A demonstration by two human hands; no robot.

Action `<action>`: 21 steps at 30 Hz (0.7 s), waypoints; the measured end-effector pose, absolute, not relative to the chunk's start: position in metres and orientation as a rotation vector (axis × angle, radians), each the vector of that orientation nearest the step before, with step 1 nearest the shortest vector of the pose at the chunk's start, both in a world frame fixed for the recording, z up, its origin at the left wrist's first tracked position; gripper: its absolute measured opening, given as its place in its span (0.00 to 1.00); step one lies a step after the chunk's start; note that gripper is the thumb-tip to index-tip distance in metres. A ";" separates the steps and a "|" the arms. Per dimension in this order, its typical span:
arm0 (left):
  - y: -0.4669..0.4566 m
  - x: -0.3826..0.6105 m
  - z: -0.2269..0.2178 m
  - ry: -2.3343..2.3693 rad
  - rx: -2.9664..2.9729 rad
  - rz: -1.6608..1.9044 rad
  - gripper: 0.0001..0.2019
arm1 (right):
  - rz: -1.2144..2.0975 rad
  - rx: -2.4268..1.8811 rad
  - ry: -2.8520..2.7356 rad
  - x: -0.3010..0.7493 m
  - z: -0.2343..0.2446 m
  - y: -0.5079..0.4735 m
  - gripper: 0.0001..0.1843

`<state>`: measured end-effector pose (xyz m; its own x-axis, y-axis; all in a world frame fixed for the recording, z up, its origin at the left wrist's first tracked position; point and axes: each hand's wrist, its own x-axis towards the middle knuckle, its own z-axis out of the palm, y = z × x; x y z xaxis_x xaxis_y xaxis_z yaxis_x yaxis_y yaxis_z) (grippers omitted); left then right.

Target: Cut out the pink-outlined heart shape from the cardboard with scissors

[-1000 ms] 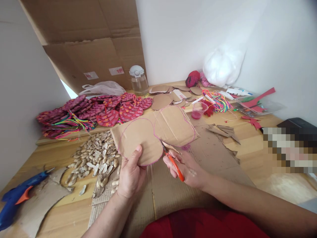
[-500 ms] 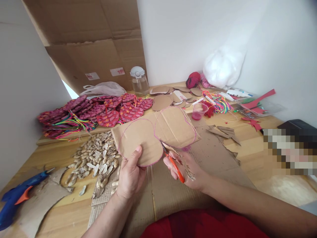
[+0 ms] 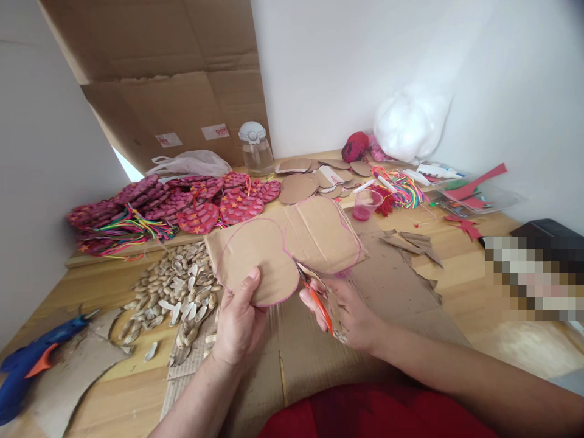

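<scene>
My left hand (image 3: 241,322) grips the lower left of a piece of cardboard (image 3: 260,255), thumb on top and fingers beneath. Two rounded outlines in purple marker lie side by side on it. My right hand (image 3: 349,313) is closed around red-handled scissors (image 3: 323,307). Their blades meet the cardboard's lower edge, at the notch between both outlines. A trimmed strip of cardboard (image 3: 335,304) curls over the right hand and partly hides the handles.
Peanut shells (image 3: 182,292) lie left, with a blue glue gun (image 3: 45,353) beyond. Decorated red pieces (image 3: 196,201) are heaped at the back. Cut cardboard shapes (image 3: 298,188), a plastic cup (image 3: 366,205) and colourful cords (image 3: 404,188) sit behind. A cardboard sheet (image 3: 387,286) covers the table underneath.
The scissors' handles have drawn closer together in my right hand, and the trimmed strip has shifted over them. My left hand and the cardboard have hardly moved.
</scene>
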<state>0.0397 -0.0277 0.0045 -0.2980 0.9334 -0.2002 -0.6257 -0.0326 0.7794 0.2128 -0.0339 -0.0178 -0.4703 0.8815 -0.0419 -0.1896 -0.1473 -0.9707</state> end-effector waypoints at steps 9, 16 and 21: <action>-0.026 0.038 0.006 0.938 0.475 1.630 0.31 | 1.654 -0.819 -1.356 0.211 -0.008 -0.040 0.24; -0.025 0.038 0.009 0.955 0.505 1.620 0.30 | 1.566 -0.876 -1.415 0.213 -0.013 -0.043 0.19; -0.025 0.037 0.008 0.978 0.509 1.614 0.29 | 1.586 -0.883 -1.394 0.212 -0.016 -0.044 0.19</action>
<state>0.0367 -0.0253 0.0075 -0.2809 0.9448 -0.1688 -0.5867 -0.0299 0.8093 0.2117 -0.0443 -0.0157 -0.4114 0.9113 0.0157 -0.1325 -0.0427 -0.9903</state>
